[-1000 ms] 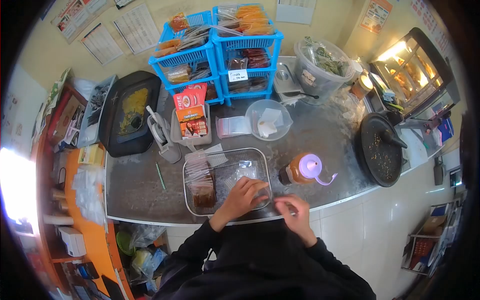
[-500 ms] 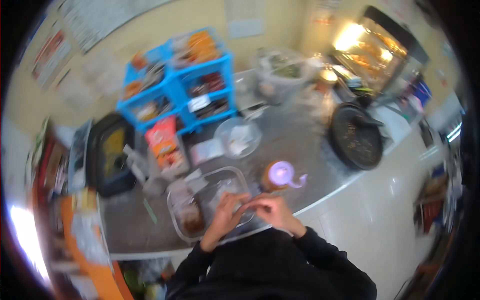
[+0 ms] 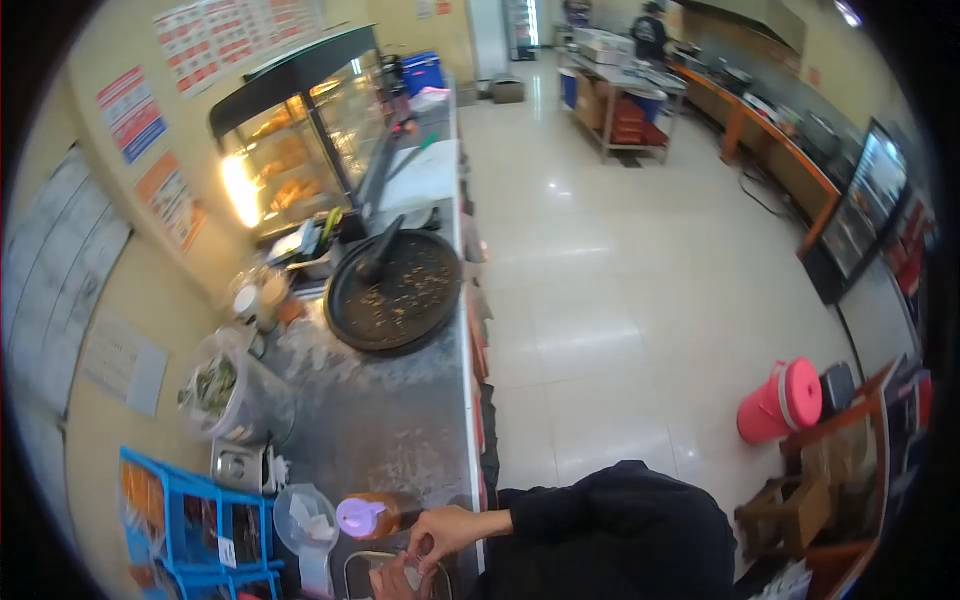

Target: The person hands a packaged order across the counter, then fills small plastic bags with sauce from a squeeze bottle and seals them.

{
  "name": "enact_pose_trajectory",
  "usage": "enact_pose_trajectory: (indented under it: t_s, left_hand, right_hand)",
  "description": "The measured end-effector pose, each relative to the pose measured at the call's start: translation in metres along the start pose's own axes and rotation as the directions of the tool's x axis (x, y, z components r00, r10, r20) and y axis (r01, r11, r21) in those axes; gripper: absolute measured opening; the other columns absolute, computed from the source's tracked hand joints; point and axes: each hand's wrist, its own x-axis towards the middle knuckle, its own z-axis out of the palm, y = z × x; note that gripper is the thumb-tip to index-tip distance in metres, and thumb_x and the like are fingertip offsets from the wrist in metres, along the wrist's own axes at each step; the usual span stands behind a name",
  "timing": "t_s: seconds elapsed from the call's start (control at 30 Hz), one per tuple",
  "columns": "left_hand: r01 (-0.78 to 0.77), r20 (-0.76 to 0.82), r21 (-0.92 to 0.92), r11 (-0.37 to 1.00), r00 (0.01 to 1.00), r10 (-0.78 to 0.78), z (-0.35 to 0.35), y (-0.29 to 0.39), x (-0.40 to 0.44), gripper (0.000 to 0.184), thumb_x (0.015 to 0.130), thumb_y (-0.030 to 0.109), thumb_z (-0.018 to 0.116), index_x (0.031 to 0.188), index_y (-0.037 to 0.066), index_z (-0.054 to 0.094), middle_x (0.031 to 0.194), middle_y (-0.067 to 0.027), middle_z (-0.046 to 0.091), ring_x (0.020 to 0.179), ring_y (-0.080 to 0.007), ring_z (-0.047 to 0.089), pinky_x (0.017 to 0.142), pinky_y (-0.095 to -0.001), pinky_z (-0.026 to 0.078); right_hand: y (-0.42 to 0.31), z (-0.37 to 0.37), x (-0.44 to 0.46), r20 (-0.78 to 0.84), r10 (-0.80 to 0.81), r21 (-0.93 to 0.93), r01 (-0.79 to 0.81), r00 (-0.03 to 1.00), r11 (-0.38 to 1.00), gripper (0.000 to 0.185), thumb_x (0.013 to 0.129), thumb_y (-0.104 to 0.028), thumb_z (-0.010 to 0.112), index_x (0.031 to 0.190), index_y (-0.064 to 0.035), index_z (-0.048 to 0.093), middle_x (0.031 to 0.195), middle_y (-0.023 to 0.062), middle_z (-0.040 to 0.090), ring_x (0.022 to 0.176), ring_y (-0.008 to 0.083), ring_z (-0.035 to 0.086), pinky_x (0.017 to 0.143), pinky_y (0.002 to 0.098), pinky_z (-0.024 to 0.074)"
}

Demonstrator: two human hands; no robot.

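My right hand (image 3: 450, 530) is closed, thumb and fingers pinched together, at the bottom of the view. Close against it is my left hand (image 3: 395, 580), partly cut off by the lower edge, its visible fingers also closed. Something small and clear shows between the fingertips, too unclear to name. Both hands are above a clear plastic tray (image 3: 350, 562), of which only the rim shows. Beside them stands a jar with a purple lid (image 3: 360, 517) and orange-brown contents. Left of the jar is a clear bowl (image 3: 290, 525) holding white paper pieces.
A black mortar (image 3: 410, 325) with a pestle (image 3: 378, 255) stands farther along the steel counter (image 3: 420, 440). Blue racks (image 3: 195, 525), a tub of greens (image 3: 245, 420) and a lit food case (image 3: 340, 120) line the wall. A pink cooler (image 3: 770, 410) stands on the floor; a person (image 3: 649, 36) is far off.
My view has swung right and up, showing the floor and far room. The hands and tray now sit at the bottom edge. Both hands remain close together, fingers pinched.
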Motion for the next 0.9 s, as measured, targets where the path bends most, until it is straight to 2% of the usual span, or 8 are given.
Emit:
enact_pose_trajectory:
  t_s: [0.17,0.27,0.4,0.5,0.57,0.63,0.7,0.9]
  left_hand:
    - [0.027,-0.059,-0.048,0.998,0.998,-0.03,-0.002,-0.005,0.01,0.04,0.088,0.015,0.072,0.125,0.006,0.058,0.106,-0.0159,0.063,0.102,-0.0367,0.058,0.099,-0.0458,0.042]
    - [0.266,-0.077,-0.375,0.888,0.946,-0.316,0.012,-0.03,-0.007,0.036,0.087,0.009,0.073,0.121,0.005,0.06,0.106,-0.0129,0.064,0.103,-0.0305,0.059,0.101,-0.0402,0.042]
    - [0.412,-0.138,-0.515,0.752,0.826,-0.547,-0.002,0.002,-0.003,0.034,0.092,0.008,0.07,0.125,0.007,0.059,0.117,-0.0136,0.064,0.119,-0.0287,0.055,0.105,-0.0368,0.041]
    - [0.256,-0.342,-0.623,0.739,0.76,-0.552,0.03,-0.023,-0.01,0.046,0.083,0.004,0.075,0.123,0.001,0.053,0.106,-0.0114,0.06,0.099,-0.0268,0.058,0.093,-0.0391,0.046]
    - [0.123,-0.383,-0.769,0.627,0.697,-0.606,0.031,-0.013,-0.005,0.047,0.076,-0.004,0.077,0.118,0.002,0.056,0.107,-0.0108,0.062,0.1,-0.0258,0.061,0.093,-0.0387,0.048]
    - [0.159,-0.335,-0.797,0.582,0.686,-0.646,0.032,-0.016,-0.011,0.055,0.075,-0.007,0.079,0.122,0.004,0.052,0.111,-0.0088,0.06,0.104,-0.0202,0.06,0.095,-0.0341,0.049]
    - [0.148,-0.333,-0.846,0.513,0.605,-0.723,0.025,-0.002,-0.01,0.053,0.075,-0.006,0.079,0.12,0.004,0.053,0.112,-0.0083,0.06,0.105,-0.0194,0.06,0.096,-0.034,0.049]
    - [0.175,-0.346,-0.863,0.473,0.477,-0.808,0.014,0.011,-0.027,0.053,0.075,0.003,0.083,0.12,0.006,0.055,0.105,-0.006,0.068,0.101,-0.0151,0.059,0.091,-0.0294,0.045]
  right_hand:
    - [0.029,0.016,-0.005,-0.107,-0.085,0.11,0.096,0.991,0.989,0.05,0.074,-0.04,0.082,0.113,-0.0105,0.07,0.115,0.0096,0.063,0.11,0.0234,0.061,0.083,0.0327,0.0495]
    - [0.049,0.022,0.001,-0.611,-0.252,-0.192,0.168,0.75,0.967,0.075,0.072,-0.034,0.083,0.133,-0.0051,0.051,0.13,0.0164,0.048,0.128,0.0321,0.045,0.1,0.037,0.0417]
    - [0.048,0.013,0.03,-0.517,-0.374,-0.216,0.305,0.77,0.928,0.098,0.068,-0.025,0.084,0.147,-0.0022,0.03,0.136,0.0199,0.04,0.127,0.0387,0.041,0.109,0.0419,0.034]
    - [0.066,0.02,0.056,-0.443,-0.335,-0.024,0.363,0.831,0.932,0.097,0.067,-0.02,0.083,0.147,-0.0021,0.031,0.139,0.0207,0.039,0.127,0.0388,0.041,0.109,0.0429,0.0344]
    - [0.056,0.011,0.061,-0.398,-0.459,-0.285,0.369,0.794,0.885,0.091,0.066,-0.017,0.08,0.145,-0.003,0.037,0.14,0.0208,0.041,0.125,0.0387,0.043,0.108,0.0428,0.0353]
    - [0.044,0.013,0.07,-0.455,-0.467,-0.303,0.361,0.758,0.882,0.085,0.064,-0.014,0.078,0.142,-0.0046,0.044,0.135,0.0202,0.048,0.121,0.0377,0.045,0.103,0.0421,0.0387]
    - [0.05,0.027,0.074,-0.468,-0.264,-0.042,0.278,0.843,0.96,0.082,0.062,-0.014,0.08,0.137,-0.0042,0.048,0.126,0.0182,0.052,0.116,0.0367,0.05,0.1,0.0433,0.0414]
    - [0.008,0.011,0.075,-0.22,-0.532,-0.391,0.426,0.818,0.816,0.083,0.056,-0.011,0.085,0.132,-0.0059,0.051,0.123,0.0169,0.053,0.119,0.0362,0.05,0.104,0.0472,0.0392]
